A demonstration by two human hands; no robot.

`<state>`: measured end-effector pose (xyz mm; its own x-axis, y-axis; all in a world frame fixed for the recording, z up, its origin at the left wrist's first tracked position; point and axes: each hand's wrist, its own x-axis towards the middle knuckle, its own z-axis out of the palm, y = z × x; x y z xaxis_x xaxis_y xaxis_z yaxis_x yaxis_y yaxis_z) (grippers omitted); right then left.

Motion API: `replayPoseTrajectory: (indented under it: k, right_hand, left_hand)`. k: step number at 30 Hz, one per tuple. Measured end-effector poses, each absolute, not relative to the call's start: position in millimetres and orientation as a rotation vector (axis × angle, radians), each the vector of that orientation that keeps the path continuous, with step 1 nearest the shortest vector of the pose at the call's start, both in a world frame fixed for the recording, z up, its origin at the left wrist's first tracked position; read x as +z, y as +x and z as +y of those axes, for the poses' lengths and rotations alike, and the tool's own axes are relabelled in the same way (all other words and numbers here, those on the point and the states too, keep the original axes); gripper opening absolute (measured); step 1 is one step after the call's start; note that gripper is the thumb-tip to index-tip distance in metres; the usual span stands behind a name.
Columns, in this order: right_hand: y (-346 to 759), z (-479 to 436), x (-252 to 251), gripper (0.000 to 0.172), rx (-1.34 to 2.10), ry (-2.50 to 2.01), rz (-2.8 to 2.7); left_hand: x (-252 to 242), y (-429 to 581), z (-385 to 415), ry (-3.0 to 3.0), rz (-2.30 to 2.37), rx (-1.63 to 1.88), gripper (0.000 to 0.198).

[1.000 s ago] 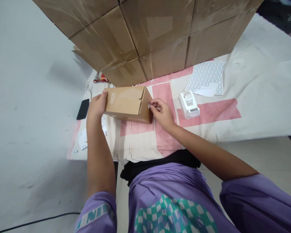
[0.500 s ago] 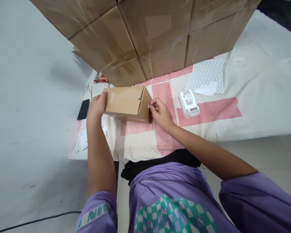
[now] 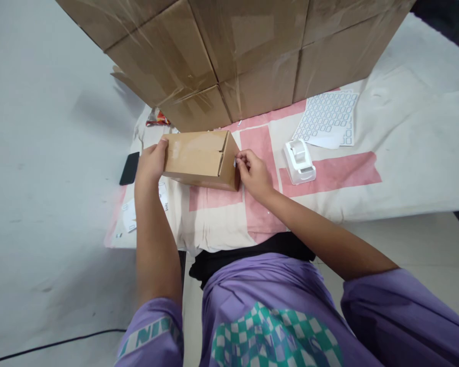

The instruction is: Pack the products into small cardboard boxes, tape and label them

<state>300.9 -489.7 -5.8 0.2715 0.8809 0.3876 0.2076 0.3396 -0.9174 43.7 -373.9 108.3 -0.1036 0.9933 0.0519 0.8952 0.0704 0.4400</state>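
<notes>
A closed cardboard box (image 3: pixel 195 153) lies on the cloth-covered table. My left hand (image 3: pixel 152 160) grips its left end, thumb on the top face, the other fingers hidden behind. At the box's right end, my right hand (image 3: pixel 254 171) pinches a small white piece (image 3: pixel 235 162) against the side face; it looks like a label, but its print is too small to read. A white tape dispenser (image 3: pixel 300 162) stands to the right of my right hand. Sheets of blue-outlined labels (image 3: pixel 325 118) lie behind the dispenser.
Stacked, taped cardboard boxes (image 3: pixel 260 66) form a wall along the back. A black phone (image 3: pixel 129 168) lies at the table's left edge beside the wall, with paper scraps (image 3: pixel 129 216) nearer me. A red wrapper (image 3: pixel 158 118) sits behind the box on the left.
The whole view has shifted slightly. The box appears tilted a little differently between my hands, and my right fingers remain at its right end with the white piece.
</notes>
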Motion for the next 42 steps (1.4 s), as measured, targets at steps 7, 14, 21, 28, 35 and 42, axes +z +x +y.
replayPoseTrajectory:
  k: [7,14,21,28,35,42]
  right_hand:
    - [306.7,-483.6,0.6,0.011,0.494,-1.294,-1.452]
    - [304.5,-480.3,-0.1,0.005,0.525,-1.373,-1.48]
    - [305.3,-483.5,-4.4,0.007,0.524,-1.332,-1.454]
    - [307.6,-490.9,-3.7,0.017,0.511,-1.159,-1.362]
    - [307.8,-487.6,-1.5,0.01,0.437,-1.141,-1.337]
    - [308.3,-486.0,-1.4,0.009,0.453,-1.171,-1.389]
  left_hand:
    - [113.4,50.4,-380.0,1.811,2.115,0.602,0.061]
    - [116.5,54.5,-381.9,1.789,2.157,0.609,0.054]
    - [115.5,55.6,-381.9,1.756,2.169,0.644,0.049]
    - [115.2,54.4,-381.8,1.757,2.15,0.662,0.05]
    - [117.7,57.2,-385.1,1.761,2.169,0.654,0.05]
    - [121.1,60.2,-385.9,1.77,2.178,0.641,0.047]
